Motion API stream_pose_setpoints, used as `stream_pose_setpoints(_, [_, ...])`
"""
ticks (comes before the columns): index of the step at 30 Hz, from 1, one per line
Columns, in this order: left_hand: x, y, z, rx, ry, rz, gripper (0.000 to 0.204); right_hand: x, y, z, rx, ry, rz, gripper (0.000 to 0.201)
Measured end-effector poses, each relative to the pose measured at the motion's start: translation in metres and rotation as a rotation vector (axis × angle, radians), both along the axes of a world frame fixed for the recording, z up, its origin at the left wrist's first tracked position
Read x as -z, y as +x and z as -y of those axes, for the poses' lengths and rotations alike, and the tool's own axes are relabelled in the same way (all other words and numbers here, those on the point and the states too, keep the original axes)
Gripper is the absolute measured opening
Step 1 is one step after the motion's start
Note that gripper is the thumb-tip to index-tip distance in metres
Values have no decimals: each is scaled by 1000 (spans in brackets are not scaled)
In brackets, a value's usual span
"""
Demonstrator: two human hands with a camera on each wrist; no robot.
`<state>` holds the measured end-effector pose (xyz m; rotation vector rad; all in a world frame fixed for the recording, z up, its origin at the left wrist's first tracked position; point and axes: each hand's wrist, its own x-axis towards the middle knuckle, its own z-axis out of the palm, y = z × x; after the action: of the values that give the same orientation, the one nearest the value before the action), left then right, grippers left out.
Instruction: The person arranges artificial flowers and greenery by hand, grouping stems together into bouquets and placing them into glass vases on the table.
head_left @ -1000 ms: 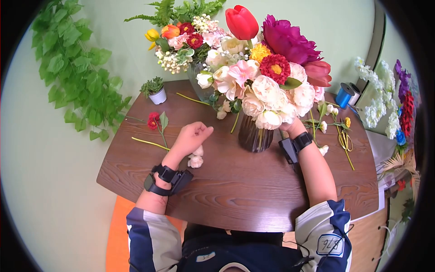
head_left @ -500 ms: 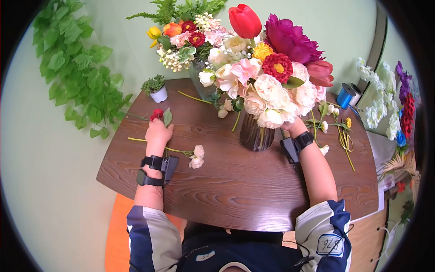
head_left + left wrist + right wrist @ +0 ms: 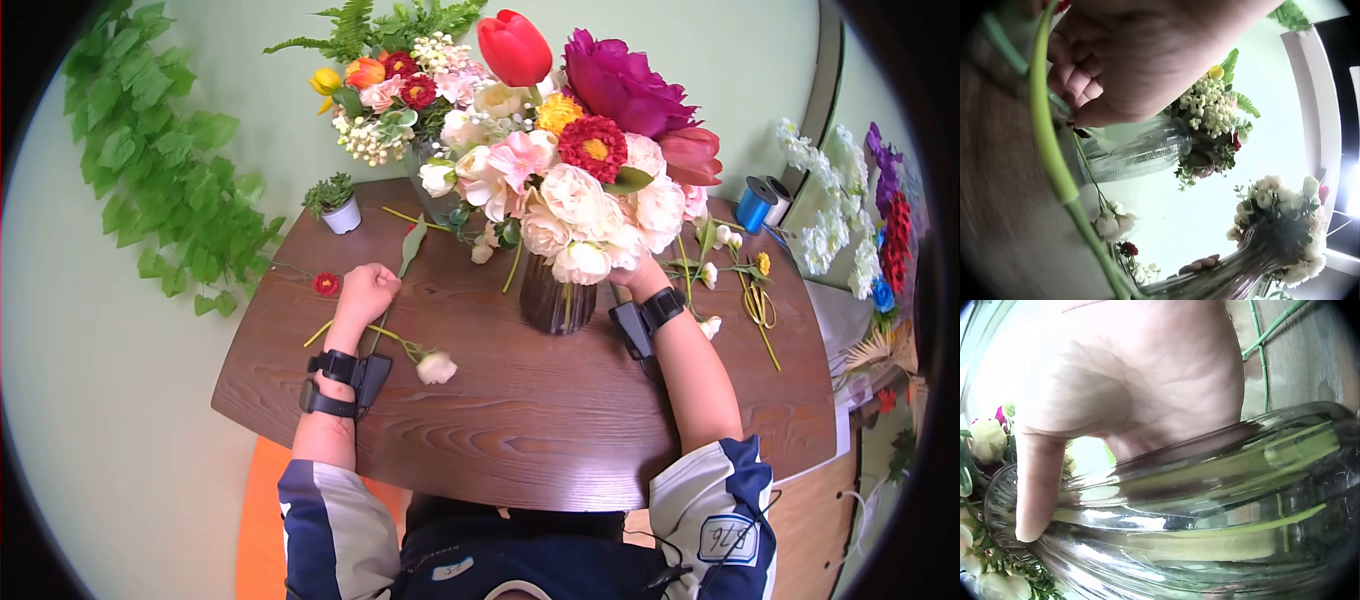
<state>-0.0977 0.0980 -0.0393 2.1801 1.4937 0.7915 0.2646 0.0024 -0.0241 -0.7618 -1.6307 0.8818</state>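
Observation:
In the head view the left hand (image 3: 365, 295) pinches a thin green stem, its long leaf (image 3: 412, 248) slanting up past the fingers. A bit of red shows behind the leaf tip. The left wrist view shows the fingertips closed on that stem (image 3: 1059, 103). A red flower (image 3: 326, 284) lies just left of the hand, and a pale rose (image 3: 436, 368) with a yellow-green stem lies below and right. The right hand (image 3: 640, 280) grips the neck of the ribbed glass vase (image 3: 560, 300), which stands full of flowers; its thumb (image 3: 1040, 487) crosses the neck in the right wrist view.
A second glass vase of flowers (image 3: 425, 165) and a small potted succulent (image 3: 342, 215) stand at the back left. Ribbon spools (image 3: 755, 205), cut white blooms (image 3: 710, 275) and gold-handled scissors (image 3: 760, 305) are at the right. Ivy (image 3: 150, 150) hangs on the wall.
The left hand went left to the red flowers, then took and raised a leafy stem. The pale rose and its stem shifted slightly. The right hand stays on the vase.

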Motion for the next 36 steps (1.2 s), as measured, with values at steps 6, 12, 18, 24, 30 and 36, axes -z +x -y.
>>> stream_pose_setpoints(6, [-13, -21, -9, -206, 408, 49, 15, 1, 3, 0, -68, -175, -219, 51])
stream_pose_setpoints(12, [15, -68, -29, -494, 302, -236, 42, 14, 8, -8, -58, 26, -77, 55])
stream_pose_setpoints(18, [35, -81, -52, -190, 202, -133, 27, 3, 2, -4, -128, -92, -243, 53])
stream_pose_setpoints(24, [-2, -8, -8, 193, 80, 258, 30, 0, -1, -2, -112, -248, -326, 50])
stream_pose_setpoints(30, [-23, 0, 11, 212, 334, 54, 49, 0, -1, -1, -150, -294, -386, 51])
stream_pose_setpoints(36, [32, -47, -38, 183, 397, -197, 32, 23, 14, -19, -383, -373, -604, 58])
